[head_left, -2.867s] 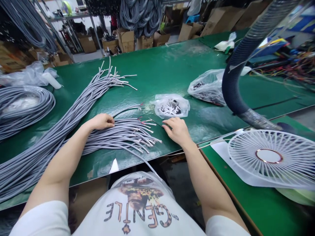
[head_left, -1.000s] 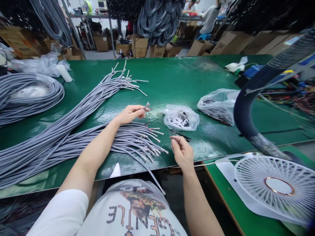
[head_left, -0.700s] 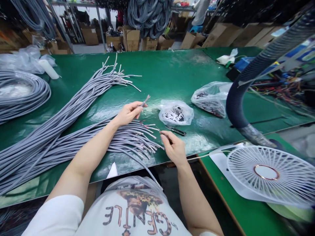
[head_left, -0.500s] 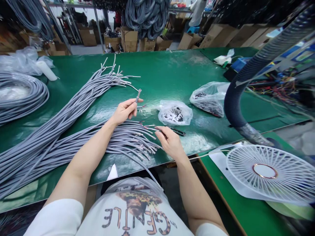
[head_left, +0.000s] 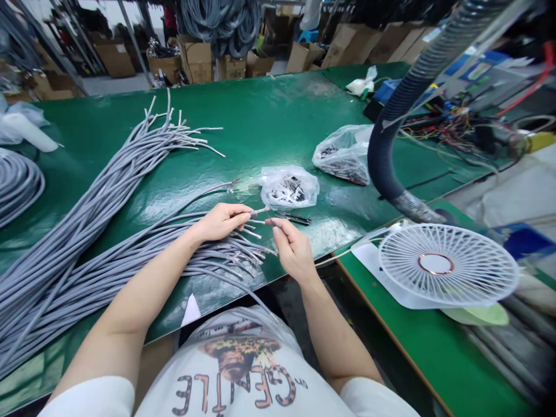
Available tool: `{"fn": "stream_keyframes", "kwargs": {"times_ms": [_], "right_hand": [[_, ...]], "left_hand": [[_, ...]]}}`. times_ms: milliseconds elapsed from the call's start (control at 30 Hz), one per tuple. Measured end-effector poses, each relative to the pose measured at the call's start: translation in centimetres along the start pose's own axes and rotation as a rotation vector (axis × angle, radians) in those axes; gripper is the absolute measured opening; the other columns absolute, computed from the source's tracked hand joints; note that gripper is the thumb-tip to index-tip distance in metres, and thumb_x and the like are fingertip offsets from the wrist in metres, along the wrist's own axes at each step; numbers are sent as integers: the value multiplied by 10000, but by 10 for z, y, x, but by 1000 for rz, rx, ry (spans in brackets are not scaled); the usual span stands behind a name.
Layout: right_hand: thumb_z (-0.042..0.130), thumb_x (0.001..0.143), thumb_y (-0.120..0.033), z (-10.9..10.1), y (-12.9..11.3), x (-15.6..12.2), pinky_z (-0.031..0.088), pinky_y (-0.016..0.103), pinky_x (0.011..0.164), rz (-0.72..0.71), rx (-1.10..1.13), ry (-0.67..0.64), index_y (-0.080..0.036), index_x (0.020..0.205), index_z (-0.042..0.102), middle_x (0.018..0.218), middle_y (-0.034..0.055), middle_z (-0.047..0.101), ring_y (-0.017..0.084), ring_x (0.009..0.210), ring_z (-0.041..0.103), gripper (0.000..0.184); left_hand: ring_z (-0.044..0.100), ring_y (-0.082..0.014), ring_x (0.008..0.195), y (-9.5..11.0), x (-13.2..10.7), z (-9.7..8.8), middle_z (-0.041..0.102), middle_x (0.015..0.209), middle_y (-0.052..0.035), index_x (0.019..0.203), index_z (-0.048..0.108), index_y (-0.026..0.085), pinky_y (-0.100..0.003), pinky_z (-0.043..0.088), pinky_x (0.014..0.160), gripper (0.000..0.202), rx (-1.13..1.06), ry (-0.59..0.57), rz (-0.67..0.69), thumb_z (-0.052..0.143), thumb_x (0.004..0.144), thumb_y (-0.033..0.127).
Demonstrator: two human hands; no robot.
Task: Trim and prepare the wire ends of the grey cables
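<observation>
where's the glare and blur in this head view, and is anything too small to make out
Head view: pale glare lies on the green tabletop, beyond the left hand and to the right of the right hand; the lower right corner is smeared; the background cartons look soft; the slim dark item in the right hand is too thin to identify.

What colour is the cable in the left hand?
The cable is grey, clearest in the head view.

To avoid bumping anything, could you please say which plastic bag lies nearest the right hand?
The bag just behind the loose dark tool; the larger bag by the hose and the rest lie farther off.
</observation>
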State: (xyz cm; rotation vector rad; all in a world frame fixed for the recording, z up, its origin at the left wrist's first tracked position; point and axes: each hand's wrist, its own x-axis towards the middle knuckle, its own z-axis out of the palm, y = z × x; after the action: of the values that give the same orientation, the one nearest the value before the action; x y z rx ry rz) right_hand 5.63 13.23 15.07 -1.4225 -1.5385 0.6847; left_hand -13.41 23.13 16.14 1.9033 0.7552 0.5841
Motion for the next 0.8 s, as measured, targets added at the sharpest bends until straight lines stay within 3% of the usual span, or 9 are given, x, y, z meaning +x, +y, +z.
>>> {"fn": "stream_keyframes", "kwargs": {"times_ms": [100,200,333,600,800], "right_hand": [[426,934,-334,1,3,-2,414,256,547,20,37,-5,-188,1067,641,597,-20,469,118,531,443,291],[430,934,-346,3,6,-4,373,243,497,39,83,-9,-193,1068,646,597,-27,460,102,491,396,296],[427,938,-359,4,8,-6,322,232,460,53,137,-16,-185,1063,643,561,-45,405,92,464,366,305],[429,939,-347,4,4,-2,333,216,473,61,162,-23,-155,1056,649,541,-53,412,78,458,372,314],[421,938,-316,3,-16,-4,451,245,597,-107,87,-185,-207,1069,674,747,20,620,115,591,536,305]], "left_hand": [[528,-111,568,5,-1,3,616,627,-1,1099,684,110,-213,416,573,441,37,24,-2,450,904,429],[619,-160,743,7,-1,4,712,830,-48,1109,688,112,-237,467,696,458,62,47,12,466,894,449],[652,-210,894,5,0,5,729,1024,-76,1089,705,128,-264,482,794,475,64,49,28,476,882,489],[669,-197,856,5,-2,7,738,1020,-57,1102,701,149,-248,476,771,434,177,-14,53,438,908,434],[663,-203,858,4,-1,6,740,976,-61,1031,710,148,-254,471,770,440,178,11,24,427,911,463]]}}
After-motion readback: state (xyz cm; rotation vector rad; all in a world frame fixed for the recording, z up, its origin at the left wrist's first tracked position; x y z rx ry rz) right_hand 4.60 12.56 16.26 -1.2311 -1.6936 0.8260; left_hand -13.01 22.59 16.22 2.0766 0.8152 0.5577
